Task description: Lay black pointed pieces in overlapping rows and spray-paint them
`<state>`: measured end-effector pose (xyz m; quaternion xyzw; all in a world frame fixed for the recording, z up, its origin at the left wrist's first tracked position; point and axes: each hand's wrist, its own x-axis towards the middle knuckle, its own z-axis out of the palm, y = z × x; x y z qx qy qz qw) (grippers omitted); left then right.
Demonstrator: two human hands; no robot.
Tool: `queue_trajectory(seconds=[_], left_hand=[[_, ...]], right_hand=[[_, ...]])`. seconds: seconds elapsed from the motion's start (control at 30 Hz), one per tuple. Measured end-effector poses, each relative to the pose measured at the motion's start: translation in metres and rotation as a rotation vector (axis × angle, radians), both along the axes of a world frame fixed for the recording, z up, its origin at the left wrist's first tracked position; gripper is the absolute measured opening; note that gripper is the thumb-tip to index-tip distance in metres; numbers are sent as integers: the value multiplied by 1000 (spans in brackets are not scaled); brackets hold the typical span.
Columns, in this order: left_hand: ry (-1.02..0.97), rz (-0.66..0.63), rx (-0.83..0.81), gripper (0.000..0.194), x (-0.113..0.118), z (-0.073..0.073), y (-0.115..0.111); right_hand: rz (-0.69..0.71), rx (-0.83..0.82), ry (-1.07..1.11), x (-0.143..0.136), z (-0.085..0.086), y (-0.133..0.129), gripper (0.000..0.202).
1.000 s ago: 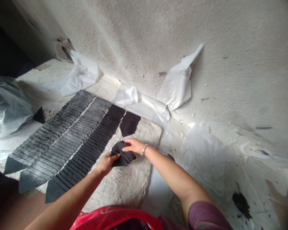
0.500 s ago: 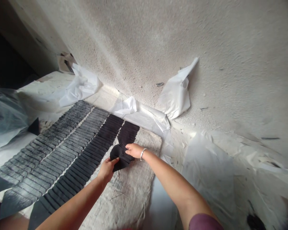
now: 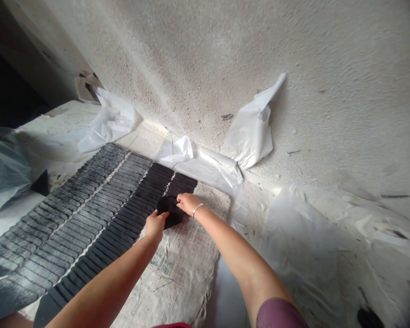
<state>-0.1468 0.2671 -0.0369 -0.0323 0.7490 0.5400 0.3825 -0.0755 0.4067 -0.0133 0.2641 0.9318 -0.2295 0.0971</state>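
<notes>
Between my hands is a thin black piece with a scalloped edge [image 3: 172,219], bent upward at its near end. My left hand [image 3: 155,224] pinches its left edge, thumb on top. The fingers of my right hand [image 3: 188,203], which has a bracelet at the wrist, grip its right edge. Just beyond lies a short row of overlapping black pieces [image 3: 184,183], and the held piece meets its near end. To the left runs a long black row [image 3: 123,232] of the same sort. Two greyish, speckled rows [image 3: 89,209] lie farther left. All rest on a pale, wrinkled cloth [image 3: 181,273].
A rough plaster wall [image 3: 191,59] rises behind the cloth surface. Crumpled white plastic sheeting [image 3: 253,136] lies against it, with more on the right [image 3: 300,228]. A clear plastic bag [image 3: 7,168] sits at the left edge.
Both hands have moved slightly away from me with the black piece, nearer the short row. The piece now lies lower, and its ribbed surface shows less. The view has shifted a little.
</notes>
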Motion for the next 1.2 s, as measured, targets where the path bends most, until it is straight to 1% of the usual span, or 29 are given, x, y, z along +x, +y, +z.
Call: queue_trajectory(seconds=[0.13,0.27,0.33,0.43,0.53,0.7,0.87,1.0,1.2], left_hand=[[-90,60,39,21,2,1,0],[-93,93,-20,17,3,2,1],[-88,94,-46,16,3,2,1],[-89,98,-52,14,4,3,2],[-91,97,-63,13,3,4,3],[-63,61,-88,14,1,5,3],[-35,43,-115,16,1,6,2],[-25,33,-129,17,1,9,3],[-14,27,-151,18,0,12,2]], right_hand=[[10,-2,19,-1,4,3,11],[38,-7,32,-6,3,6,11],[29,-4,42,-7,1,8,11],[-67,15,70,-4,1,15,12],[-177,-19,62,6,3,24,14],[-250,-107,33,24,2,32,11],[-213,-166,41,30,0,29,8],[-157,-163,11,31,2,26,9],[-128,-136,-37,30,0,24,15]])
